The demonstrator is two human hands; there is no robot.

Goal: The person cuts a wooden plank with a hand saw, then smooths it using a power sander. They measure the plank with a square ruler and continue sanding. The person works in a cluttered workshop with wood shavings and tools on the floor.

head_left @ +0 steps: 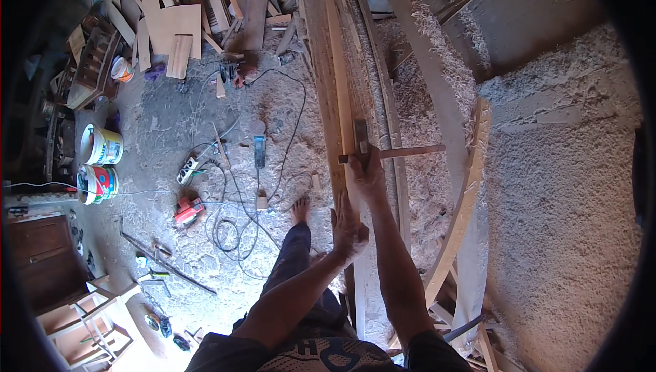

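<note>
A long, narrow wooden strip (339, 64) lies lengthwise along the workbench in front of me. My right hand (369, 179) grips what looks like a wooden marking gauge (414, 151). Its dark block stands against the strip, and its stem crosses over the strip and sticks out to the right. Nearer to my body, my left hand (350, 230) is closed around the strip, fingers pointing forward along it and thumb on the right side. The strip's near end is partly hidden by my hands.
Wood shavings cover the floor, with cables, an angle grinder (260, 150), a red power tool (189, 212) and a power strip (186, 171) at left. Buckets (102, 145) stand farther left. Boards (181, 27) pile up at the far left; a curved plank (459, 211) leans at right.
</note>
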